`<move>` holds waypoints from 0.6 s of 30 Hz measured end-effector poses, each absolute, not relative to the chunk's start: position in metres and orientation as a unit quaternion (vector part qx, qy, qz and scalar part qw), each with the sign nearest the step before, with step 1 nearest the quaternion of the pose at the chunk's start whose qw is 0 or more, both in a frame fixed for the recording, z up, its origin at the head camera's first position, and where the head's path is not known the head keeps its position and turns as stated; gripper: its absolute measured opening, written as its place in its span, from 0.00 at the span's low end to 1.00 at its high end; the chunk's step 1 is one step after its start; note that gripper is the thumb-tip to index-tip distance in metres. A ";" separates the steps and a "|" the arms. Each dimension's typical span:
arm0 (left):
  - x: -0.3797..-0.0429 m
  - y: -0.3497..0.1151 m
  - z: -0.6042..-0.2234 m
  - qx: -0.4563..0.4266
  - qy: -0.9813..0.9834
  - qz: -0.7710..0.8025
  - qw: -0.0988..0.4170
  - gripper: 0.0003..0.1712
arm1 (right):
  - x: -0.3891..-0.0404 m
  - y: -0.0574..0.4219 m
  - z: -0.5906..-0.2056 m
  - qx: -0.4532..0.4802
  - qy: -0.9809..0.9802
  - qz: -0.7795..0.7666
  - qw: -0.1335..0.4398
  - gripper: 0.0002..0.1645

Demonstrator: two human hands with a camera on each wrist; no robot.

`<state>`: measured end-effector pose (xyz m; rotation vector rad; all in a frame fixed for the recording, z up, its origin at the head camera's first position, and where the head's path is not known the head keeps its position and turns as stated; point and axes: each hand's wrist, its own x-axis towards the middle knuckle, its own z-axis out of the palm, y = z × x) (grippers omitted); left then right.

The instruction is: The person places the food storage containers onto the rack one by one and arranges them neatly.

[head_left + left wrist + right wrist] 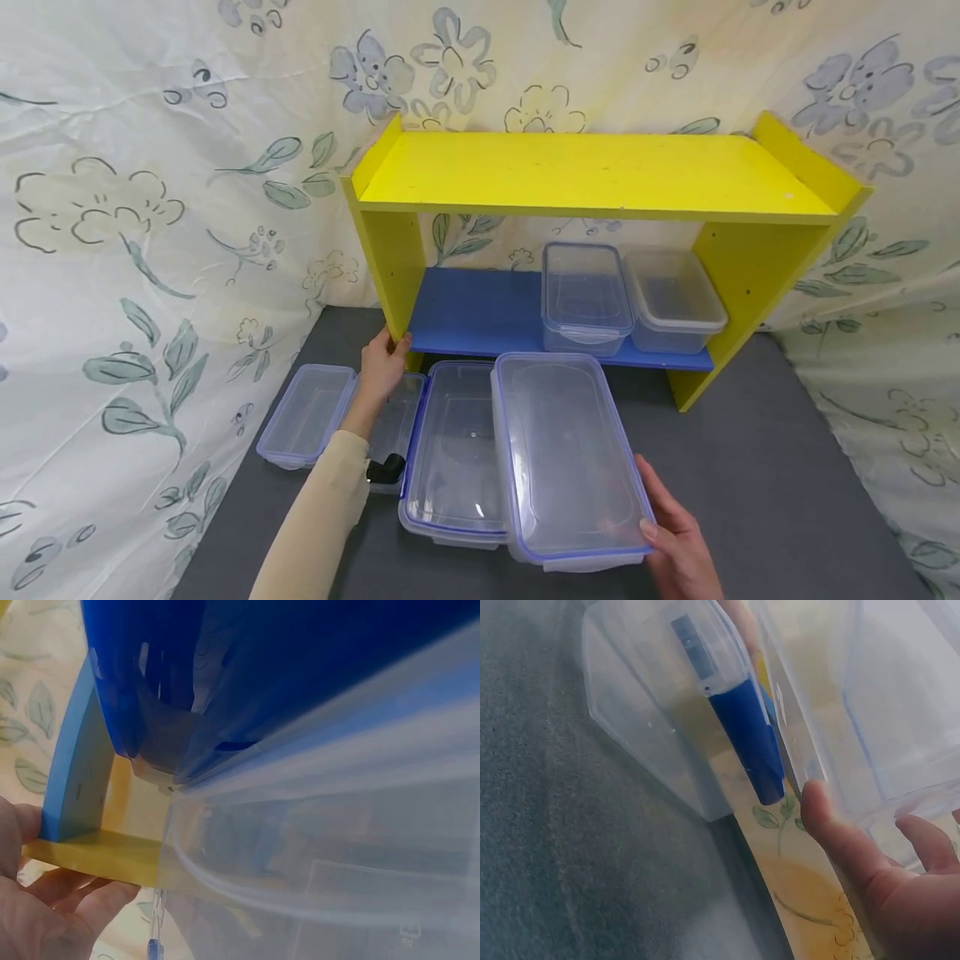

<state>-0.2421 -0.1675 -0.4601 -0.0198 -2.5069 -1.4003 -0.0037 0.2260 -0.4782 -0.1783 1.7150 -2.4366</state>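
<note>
Gripping a clear, blue-rimmed rectangular container (566, 454).

Six clear plastic containers (566, 450) are in view. Three are on the surface (757, 467): one leftmost container (306, 412), one half-hidden container (397, 417) and one dark-blue-rimmed container (453, 458). Two more are on the shelf, one middle container (587, 292) and one corner container (678, 304). The sixth is in the right grip (678, 533). There is one shelf unit (592, 209), with one yellow top board (592, 171), one blue lower board (480, 304) and two yellow side panels (776, 258). Grips number two, counting the left grip (380, 367). One beige sleeve (318, 508) and one small black object (386, 469) also show.
</note>
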 end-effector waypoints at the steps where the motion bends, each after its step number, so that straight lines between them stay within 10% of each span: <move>1: -0.242 -0.168 -0.460 -0.008 -0.865 -0.485 0.133 0.12 | -0.004 0.224 -0.479 -0.076 0.568 -0.817 0.073 0.37; 18: -0.246 -0.170 -0.464 -0.017 -0.871 -0.469 0.144 0.12 | -0.025 0.180 -0.464 -0.110 0.589 -0.799 0.052 0.37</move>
